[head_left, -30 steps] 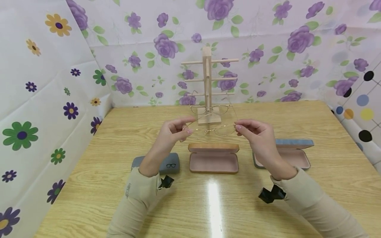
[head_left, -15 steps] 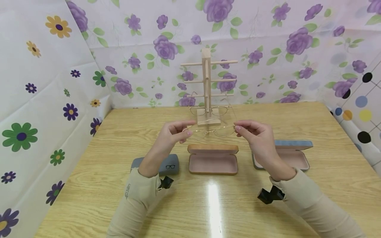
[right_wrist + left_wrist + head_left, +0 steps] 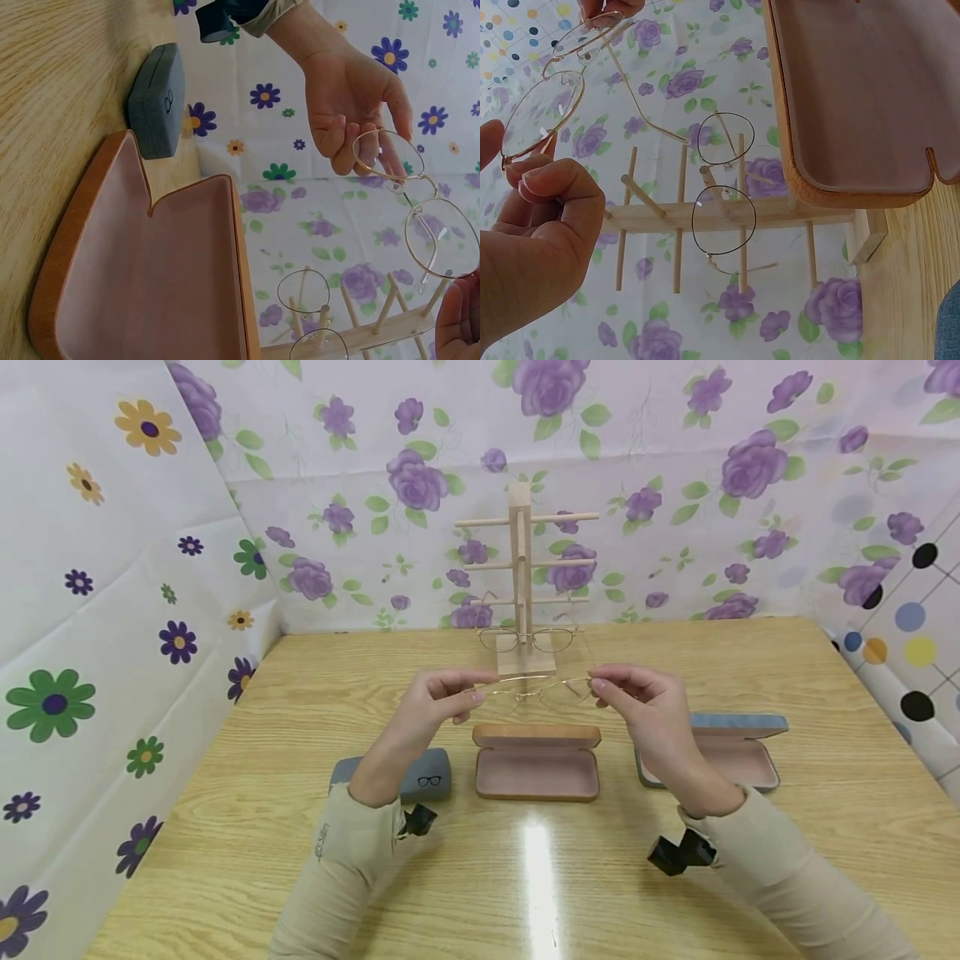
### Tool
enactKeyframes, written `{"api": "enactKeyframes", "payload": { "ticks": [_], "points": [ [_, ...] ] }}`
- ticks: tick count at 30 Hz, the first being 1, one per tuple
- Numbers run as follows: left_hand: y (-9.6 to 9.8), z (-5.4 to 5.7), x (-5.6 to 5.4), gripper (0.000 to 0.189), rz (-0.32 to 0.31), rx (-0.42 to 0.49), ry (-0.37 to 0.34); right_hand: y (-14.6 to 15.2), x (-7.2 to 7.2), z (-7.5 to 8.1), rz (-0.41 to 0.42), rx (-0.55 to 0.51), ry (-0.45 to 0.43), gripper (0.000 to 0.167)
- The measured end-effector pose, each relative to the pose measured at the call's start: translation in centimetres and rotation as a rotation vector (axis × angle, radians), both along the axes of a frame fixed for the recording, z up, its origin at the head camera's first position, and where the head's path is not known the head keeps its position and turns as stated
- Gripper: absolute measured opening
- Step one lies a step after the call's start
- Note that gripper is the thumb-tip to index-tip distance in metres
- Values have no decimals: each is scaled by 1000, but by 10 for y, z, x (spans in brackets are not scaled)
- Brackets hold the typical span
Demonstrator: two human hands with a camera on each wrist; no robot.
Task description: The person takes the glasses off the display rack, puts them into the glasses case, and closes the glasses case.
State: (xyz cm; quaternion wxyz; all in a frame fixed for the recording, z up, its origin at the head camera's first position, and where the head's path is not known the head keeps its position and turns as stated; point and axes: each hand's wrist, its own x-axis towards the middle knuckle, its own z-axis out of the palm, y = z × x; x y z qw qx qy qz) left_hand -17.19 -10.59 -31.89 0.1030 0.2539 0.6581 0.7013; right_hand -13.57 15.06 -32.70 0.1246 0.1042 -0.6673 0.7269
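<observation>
A pair of gold-rimmed eyeglasses (image 3: 519,696) is held level in front of the wooden stand by both hands. My left hand (image 3: 420,714) pinches its left end between thumb and fingers, the index finger along the left temple. My right hand (image 3: 651,706) pinches the right end near the hinge. The left temple lies folded across behind the lenses, while the right temple reaches away toward the stand, as the left wrist view shows. In the right wrist view the eyeglasses (image 3: 429,178) span between the left hand (image 3: 349,97) and the right hand (image 3: 459,319).
A wooden display stand (image 3: 521,547) at the back carries thin-rimmed glasses (image 3: 525,637) on a low rung. Below the hands, a brown case (image 3: 537,737) lies open. An open blue-grey case (image 3: 738,724) is at right, partly behind my right hand; a closed grey-blue case (image 3: 433,764) is at left.
The left temple of the held eyeglasses has swung inward, from slanting up toward the stand to lying nearly along the lenses. Both hands keep their pinch in almost the same place.
</observation>
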Motion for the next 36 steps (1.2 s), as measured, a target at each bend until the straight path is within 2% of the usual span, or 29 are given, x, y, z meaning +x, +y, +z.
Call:
{"api": "enactKeyframes", "payload": {
  "ticks": [6, 9, 14, 17, 22, 27, 36],
  "points": [
    [0, 0, 0, 31, -14, 8, -3, 0, 0, -1, 4, -1, -4, 9],
    [-1, 0, 1, 26, -3, -13, 3, -1, 1, -1, 8, -3, -8, 9],
    [-1, 2, 3, 33, 26, -59, 37, -1, 1, -1, 5, -6, -2, 9],
    [-2, 1, 3, 31, 31, -59, 61, -1, 2, -1, 2, 3, -1, 12],
    [-3, 1, 5, 28, 27, -69, 72, 0, 3, 1, 23, 47, -47, 34],
    [-4, 2, 5, 29, 20, -100, 69, 0, 4, 6, 72, 32, -135, 58],
    [-3, 2, 5, 28, -8, -96, 99, 1, 1, 13, 146, 50, -231, 75]
  ]
}}
